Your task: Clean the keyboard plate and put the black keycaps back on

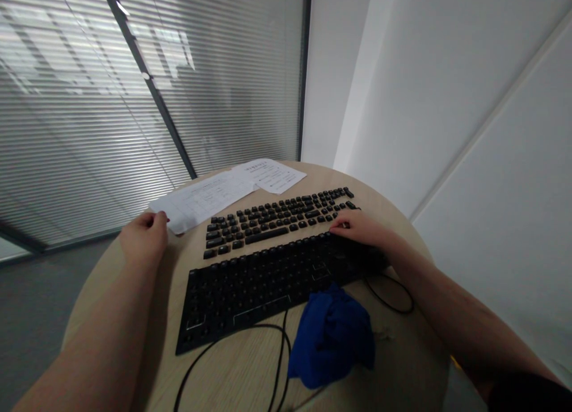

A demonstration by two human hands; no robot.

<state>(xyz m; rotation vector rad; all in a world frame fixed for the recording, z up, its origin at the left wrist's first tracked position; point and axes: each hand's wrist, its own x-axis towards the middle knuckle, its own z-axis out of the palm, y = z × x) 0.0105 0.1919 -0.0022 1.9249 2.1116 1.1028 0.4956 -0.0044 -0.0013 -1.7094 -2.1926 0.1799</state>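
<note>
A black keyboard base [254, 287] lies on the round table, most of its keys bare of caps, with a row of keycaps along its far edge. Just beyond it, loose black keycaps [277, 218] are laid out in keyboard order. My right hand [360, 227] is closed in a pinch at the base's far edge; whatever its fingertips hold is hidden. My left hand [145, 238] is curled closed over the table's left side, near the white papers [203, 198]. A small dark spot shows at its fingertips, too small to name.
A crumpled blue cloth [331, 337] rests in front of the keyboard base. Black cable [282, 346] loops across the near side of the wooden table [241, 364], with another loop at right. Window blinds [241, 72] and a white wall [447, 90] stand behind.
</note>
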